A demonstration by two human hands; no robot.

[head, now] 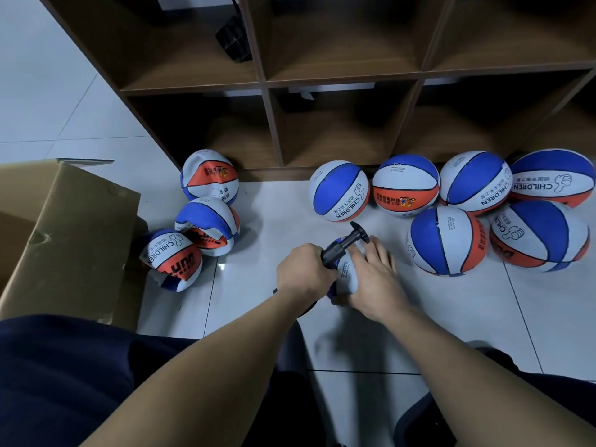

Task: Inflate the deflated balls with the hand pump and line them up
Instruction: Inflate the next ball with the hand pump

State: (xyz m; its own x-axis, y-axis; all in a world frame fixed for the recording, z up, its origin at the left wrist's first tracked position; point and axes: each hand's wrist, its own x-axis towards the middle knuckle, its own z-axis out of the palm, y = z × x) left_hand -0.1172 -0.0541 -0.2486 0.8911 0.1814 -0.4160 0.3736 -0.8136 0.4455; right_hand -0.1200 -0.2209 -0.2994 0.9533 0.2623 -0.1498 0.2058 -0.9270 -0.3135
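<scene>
My left hand [304, 274] grips the barrel of a black hand pump [343, 243], whose T-handle points up and away from me. Under the pump lies a flat blue-and-white ball [350, 275] on the floor. My right hand [375, 275] lies over that ball with its fingers spread, holding it down. Three crumpled, deflated balls [206, 221] lie in a heap at the left. Several round, inflated red, white and blue balls [448, 240] sit at the right along the foot of the shelf.
A brown cubby shelf [342, 79] stands along the back, with a black object [233, 38] in an upper cubby. An open cardboard box [64, 233] stands at the left. The floor is pale tile. My dark-clothed legs fill the bottom of the view.
</scene>
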